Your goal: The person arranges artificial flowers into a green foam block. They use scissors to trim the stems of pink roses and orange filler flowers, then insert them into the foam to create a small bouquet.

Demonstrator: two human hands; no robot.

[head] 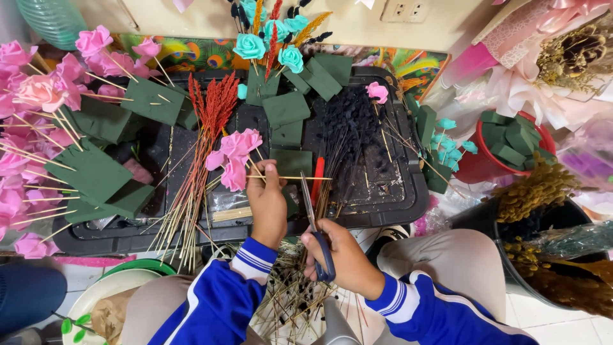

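Note:
My left hand (267,206) pinches a thin wooden stick (300,177) that lies crosswise and points right, with pink foam roses (235,155) on sticks just left of it. My right hand (341,254) grips blue-handled scissors (313,217), blades pointing up toward the stick. Both hands hover over the near edge of a black tray (408,198). Both sleeves are blue with white stripes.
The tray holds green foam blocks (286,108), red dried stems (211,112), a black dried bunch (348,131), and teal roses (271,45). More pink roses (32,96) stand at left. A red bucket (476,167) of foam sits right. Cut stems (290,297) litter the floor.

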